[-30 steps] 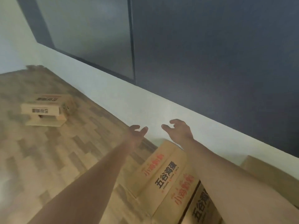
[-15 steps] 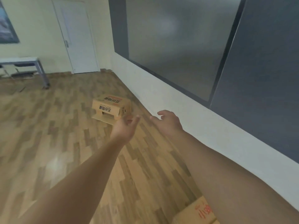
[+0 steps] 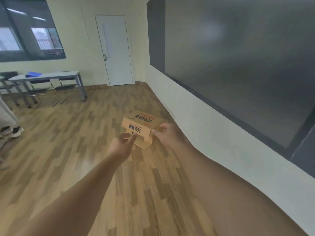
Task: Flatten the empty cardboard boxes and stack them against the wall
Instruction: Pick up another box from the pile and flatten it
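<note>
The left hand (image 3: 121,143) is stretched forward with loosely spread fingers, nothing grasped. Just past it, a cardboard box (image 3: 141,127) stands on the wooden floor (image 3: 68,150), near the wall (image 3: 196,120). The right hand (image 3: 167,134) is likewise released, its fingertips at the box's right edge; whether contact is made cannot be told. For this step, the box is best taken squarely by both sides and lifted level before any flap is opened. The box is tan, printed with dark characters and red marks, not yet flattened, one flap splayed beneath.

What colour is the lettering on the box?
Dark blue-black on the tan cardboard box, with small red marks; head view.
</note>
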The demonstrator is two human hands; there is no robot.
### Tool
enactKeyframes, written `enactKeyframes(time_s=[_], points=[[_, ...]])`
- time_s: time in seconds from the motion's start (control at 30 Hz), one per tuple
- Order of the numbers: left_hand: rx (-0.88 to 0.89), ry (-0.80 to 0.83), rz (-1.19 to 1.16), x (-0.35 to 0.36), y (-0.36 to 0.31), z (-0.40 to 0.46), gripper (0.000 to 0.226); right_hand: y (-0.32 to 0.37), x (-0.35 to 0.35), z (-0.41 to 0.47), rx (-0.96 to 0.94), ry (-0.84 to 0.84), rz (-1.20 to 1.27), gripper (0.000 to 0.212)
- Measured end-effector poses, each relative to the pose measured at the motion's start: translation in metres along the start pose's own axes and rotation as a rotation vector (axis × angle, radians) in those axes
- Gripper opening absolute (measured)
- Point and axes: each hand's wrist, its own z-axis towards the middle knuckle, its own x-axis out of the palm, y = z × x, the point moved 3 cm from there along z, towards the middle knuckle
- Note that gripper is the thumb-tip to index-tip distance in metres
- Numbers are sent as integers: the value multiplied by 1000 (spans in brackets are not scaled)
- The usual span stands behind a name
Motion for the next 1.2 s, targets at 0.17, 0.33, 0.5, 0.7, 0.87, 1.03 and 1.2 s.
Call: enactKeyframes(time_s=[0.17, 0.33, 0.5, 0.7, 0.87, 1.03, 1.2], points=[[-30, -23, -12, 11, 6, 96, 51, 5, 25, 99, 4, 43, 0, 54], [-38, -16, -45, 28, 17, 206, 50, 7, 52, 208, 0, 58, -13, 57], [-49, 8, -63, 38, 28, 330, 56, 19, 77, 320, 32, 62, -34, 57], [-44, 46, -75, 50, 17, 463, 53, 33, 89, 442, 44, 59, -55, 56], [-78, 83, -97, 80, 14, 557, 53, 21, 98, 544, 100, 70, -36, 55], [-125, 67, -99, 120, 25, 665, 54, -7, 115, 661, 112, 95, -22, 53], [-193, 87, -87, 160, 22, 756, 58, -37, 115, 771, 153, 163, -7, 51]])
